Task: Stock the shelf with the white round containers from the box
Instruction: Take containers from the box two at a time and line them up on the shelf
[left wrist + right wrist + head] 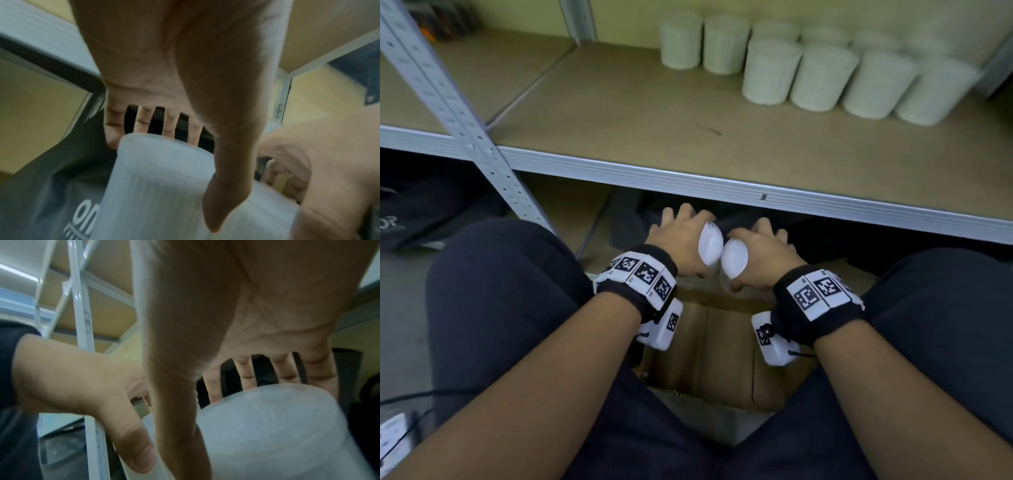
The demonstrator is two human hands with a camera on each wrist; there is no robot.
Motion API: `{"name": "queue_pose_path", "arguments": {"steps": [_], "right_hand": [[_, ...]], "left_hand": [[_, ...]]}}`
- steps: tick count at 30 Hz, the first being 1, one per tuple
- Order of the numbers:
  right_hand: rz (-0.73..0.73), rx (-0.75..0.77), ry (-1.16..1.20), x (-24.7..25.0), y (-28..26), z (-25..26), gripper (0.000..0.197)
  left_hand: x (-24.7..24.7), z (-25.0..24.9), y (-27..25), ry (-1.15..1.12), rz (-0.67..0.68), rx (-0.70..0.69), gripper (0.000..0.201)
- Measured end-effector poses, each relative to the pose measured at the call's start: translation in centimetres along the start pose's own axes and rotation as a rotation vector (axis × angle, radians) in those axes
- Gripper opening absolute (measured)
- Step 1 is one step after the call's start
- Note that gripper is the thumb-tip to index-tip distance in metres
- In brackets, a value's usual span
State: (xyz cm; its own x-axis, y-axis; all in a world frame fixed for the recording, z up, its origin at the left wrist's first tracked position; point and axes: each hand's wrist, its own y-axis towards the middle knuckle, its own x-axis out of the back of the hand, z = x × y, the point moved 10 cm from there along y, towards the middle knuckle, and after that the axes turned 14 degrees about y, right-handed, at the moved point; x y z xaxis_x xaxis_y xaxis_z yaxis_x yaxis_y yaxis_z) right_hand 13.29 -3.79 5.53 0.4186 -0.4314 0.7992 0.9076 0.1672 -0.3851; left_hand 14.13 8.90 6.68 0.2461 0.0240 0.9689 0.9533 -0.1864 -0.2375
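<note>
My left hand (681,243) grips a white round container (709,244) from above, thumb on the near side and fingers on the far side; the left wrist view shows the same container (160,178) under the palm. My right hand (760,255) grips a second white container (734,262) the same way, seen closer as a container (273,426) in the right wrist view. Both are held side by side, almost touching, over the open cardboard box (709,346) between my knees. Several white containers (822,77) stand on the shelf (654,113) at the back right.
The shelf's metal front rail (722,186) runs just above and beyond my hands. A perforated grey upright (462,116) stands at the left. A dark bag (431,212) lies under the shelf at left. My knees flank the box.
</note>
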Motion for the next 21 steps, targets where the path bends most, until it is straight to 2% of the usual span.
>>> {"name": "queue_pose_path", "arguments": {"steps": [8, 15, 21], "right_hand": [[-0.101, 0.123, 0.079, 5.9, -5.8, 2.6, 0.086], [-0.28, 0.318, 0.178, 12.9, -8.9, 5.3, 0.079], [-0.443, 0.421, 0.368, 16.3, -8.5, 5.6, 0.059]], "left_hand": [[6.2, -0.6, -3.8, -0.057, -0.082, -0.072, 0.09], [14.2, -0.8, -5.6, -0.135, -0.322, -0.106, 0.084], [16.8, 0.0, -5.0, -0.207, -0.457, -0.048, 0.068]]}}
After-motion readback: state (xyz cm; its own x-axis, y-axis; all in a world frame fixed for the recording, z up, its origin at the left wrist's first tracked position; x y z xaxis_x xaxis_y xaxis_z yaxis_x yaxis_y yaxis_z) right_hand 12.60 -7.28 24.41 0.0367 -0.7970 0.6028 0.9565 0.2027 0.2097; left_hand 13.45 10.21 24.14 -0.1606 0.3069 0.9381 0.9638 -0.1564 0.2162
